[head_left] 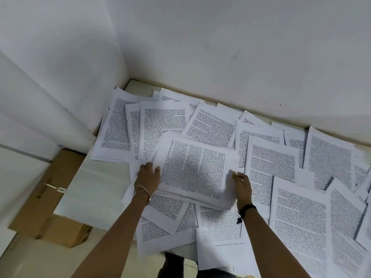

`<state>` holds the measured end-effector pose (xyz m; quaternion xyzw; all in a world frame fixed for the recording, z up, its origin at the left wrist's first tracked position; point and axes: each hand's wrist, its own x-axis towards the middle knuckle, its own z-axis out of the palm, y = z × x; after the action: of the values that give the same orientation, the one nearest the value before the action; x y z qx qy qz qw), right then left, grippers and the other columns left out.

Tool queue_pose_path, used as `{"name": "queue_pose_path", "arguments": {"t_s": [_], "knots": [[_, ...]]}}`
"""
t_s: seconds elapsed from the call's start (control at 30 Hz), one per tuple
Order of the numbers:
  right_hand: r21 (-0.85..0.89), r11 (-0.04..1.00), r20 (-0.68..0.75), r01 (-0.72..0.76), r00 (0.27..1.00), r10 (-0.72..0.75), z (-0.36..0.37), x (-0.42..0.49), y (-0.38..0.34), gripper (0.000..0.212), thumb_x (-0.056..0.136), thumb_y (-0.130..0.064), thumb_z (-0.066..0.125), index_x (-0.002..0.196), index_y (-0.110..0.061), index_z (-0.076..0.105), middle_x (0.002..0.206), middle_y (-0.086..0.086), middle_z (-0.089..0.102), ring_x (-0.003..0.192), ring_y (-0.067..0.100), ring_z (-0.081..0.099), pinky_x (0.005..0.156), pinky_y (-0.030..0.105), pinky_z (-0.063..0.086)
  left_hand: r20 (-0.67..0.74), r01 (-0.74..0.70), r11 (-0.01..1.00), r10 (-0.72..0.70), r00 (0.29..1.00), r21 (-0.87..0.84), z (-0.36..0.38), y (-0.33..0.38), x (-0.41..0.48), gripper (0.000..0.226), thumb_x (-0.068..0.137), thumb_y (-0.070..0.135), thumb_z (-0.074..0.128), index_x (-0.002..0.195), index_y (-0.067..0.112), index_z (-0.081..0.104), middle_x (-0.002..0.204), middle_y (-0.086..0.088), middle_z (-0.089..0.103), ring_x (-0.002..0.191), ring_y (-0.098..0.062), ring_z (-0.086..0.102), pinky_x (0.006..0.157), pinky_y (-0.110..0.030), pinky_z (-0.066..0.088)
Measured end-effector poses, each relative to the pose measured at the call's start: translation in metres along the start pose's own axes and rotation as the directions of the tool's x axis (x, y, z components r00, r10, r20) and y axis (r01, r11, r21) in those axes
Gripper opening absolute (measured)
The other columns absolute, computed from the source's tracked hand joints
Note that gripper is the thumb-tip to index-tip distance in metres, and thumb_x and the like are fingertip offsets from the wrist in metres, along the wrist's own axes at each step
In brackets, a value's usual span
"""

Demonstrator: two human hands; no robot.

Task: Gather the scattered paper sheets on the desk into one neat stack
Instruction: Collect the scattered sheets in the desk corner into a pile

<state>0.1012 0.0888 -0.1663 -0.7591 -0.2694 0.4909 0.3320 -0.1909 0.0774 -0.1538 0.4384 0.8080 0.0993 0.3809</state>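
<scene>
Paper sheets (297,213) lie scattered over most of the table (96,189), overlapping from the corner by the wall in the upper left down to the lower right edge of the frame. In the middle of the frame sits the stack (196,169) you are building. Your left hand (149,174) grips its left edge with the thumb on top, and your right hand (242,184) clasps its right edge, though blur hides those fingers in part.

The stack lies askew over loose sheets, so press inward evenly from both sides to square the edges. Then, I would judge, set it on the bare patch at the left, so that no stray page gets trapped beneath it. Keep your grip firm, since thin pages slide easily.

At the lower left a cardboard box (50,197) sits beside the table with its flaps closed. What it holds cannot be seen.
</scene>
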Motion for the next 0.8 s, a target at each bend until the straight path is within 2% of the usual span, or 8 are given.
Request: {"name": "queue_pose_path", "arguments": {"t_s": [0.33,0.4,0.47,0.53,0.6,0.67,0.73,0.8], "knots": [[-0.105,0.992,-0.04,-0.071,0.997,0.067,0.008,0.008,-0.006,0.054,0.09,-0.036,0.056,0.136,-0.012,0.044,0.133,0.011,0.052,0.122,0.032,0.049,0.104,0.043,0.039,-0.003,-0.082,0.986,0.083,0.997,-0.145,0.009,-0.01,-0.009,0.031,0.093,0.024,0.051,0.114,0.002,0.054,0.108,-0.016,0.053,0.101,-0.031,0.054,0.087,-0.035,0.042],[-0.113,0.992,-0.026,-0.061,0.998,0.058,0.013,0.006,-0.009,0.033,0.09,-0.026,0.056,0.118,-0.008,0.056,0.108,0.008,0.056,0.107,0.03,0.054,0.091,0.038,0.041,-0.076,-0.071,0.957,0.051,0.996,-0.282,0.008,-0.009,-0.009,0.024,0.092,0.024,0.052,0.105,0.005,0.058,0.098,-0.012,0.054,0.092,-0.026,0.054,0.081,-0.032,0.041],[-0.014,0.995,-0.007,-0.097,0.995,0.097,0.018,0.005,-0.015,0.012,0.089,-0.02,0.056,0.079,-0.014,0.054,0.083,0.009,0.054,0.078,0.025,0.053,0.073,0.034,0.041,-0.222,-0.037,0.849,-0.096,0.97,-0.528,0.006,-0.009,-0.009,0.013,0.092,0.021,0.053,0.088,0.009,0.055,0.082,-0.009,0.051,0.08,-0.02,0.047,0.07,-0.028,0.037],[0.049,0.987,0.038,-0.15,0.988,0.148,0.026,-0.002,-0.017,0.017,0.093,-0.017,0.054,0.076,-0.018,0.053,0.077,0.006,0.057,0.076,0.024,0.055,0.07,0.033,0.046,-0.288,0.026,0.679,-0.345,0.894,-0.734,0.009,-0.011,-0.014,0.03,0.091,0.029,0.055,0.071,0.01,0.045,0.065,-0.005,0.041,0.065,-0.018,0.04,0.056,-0.027,0.031],[0.248,0.939,0.195,-0.238,0.962,0.192,0.039,-0.014,-0.013,0.006,0.091,-0.008,0.055,0.089,-0.008,0.061,0.082,0.008,0.065,0.086,0.028,0.061,0.066,0.032,0.052,-0.074,0.122,0.394,-0.447,0.892,-0.911,0.019,-0.01,-0.024,0.045,0.087,0.047,0.055,0.061,0.012,0.045,0.057,-0.005,0.041,0.052,-0.018,0.035,0.05,-0.025,0.028],[0.321,0.886,0.4,-0.334,0.896,0.193,0.053,-0.034,-0.006,0.015,0.084,-0.001,0.061,0.099,-0.001,0.064,0.092,0.012,0.069,0.088,0.029,0.064,0.065,0.032,0.057,0.192,0.231,0.173,-0.216,0.957,-0.957,0.025,-0.007,-0.036,0.052,0.082,0.062,0.051,0.084,0.012,0.064,0.073,-0.007,0.062,0.061,-0.018,0.053,0.058,-0.028,0.042],[0.192,0.931,0.566,-0.309,0.81,0.153,0.064,-0.053,-0.003,0.019,0.076,-0.009,0.075,0.093,-0.003,0.072,0.098,0.013,0.07,0.089,0.024,0.067,0.074,0.031,0.058,0.274,0.268,0.157,0.017,0.962,-0.951,0.028,-0.007,-0.038,0.06,0.083,0.064,0.047,0.123,0.021,0.057,0.111,-0.002,0.067,0.096,-0.021,0.064,0.085,-0.039,0.051],[0.127,0.957,0.613,-0.26,0.78,0.131,0.069,-0.059,0.001,0.024,0.074,-0.013,0.078,0.094,-0.003,0.072,0.1,0.014,0.07,0.089,0.022,0.069,0.077,0.03,0.058,0.268,0.264,0.233,-0.012,0.963,-0.936,0.025,-0.01,-0.036,0.053,0.087,0.045,0.055,0.13,0.015,0.052,0.121,-0.005,0.063,0.106,-0.024,0.062,0.097,-0.045,0.047]]}}
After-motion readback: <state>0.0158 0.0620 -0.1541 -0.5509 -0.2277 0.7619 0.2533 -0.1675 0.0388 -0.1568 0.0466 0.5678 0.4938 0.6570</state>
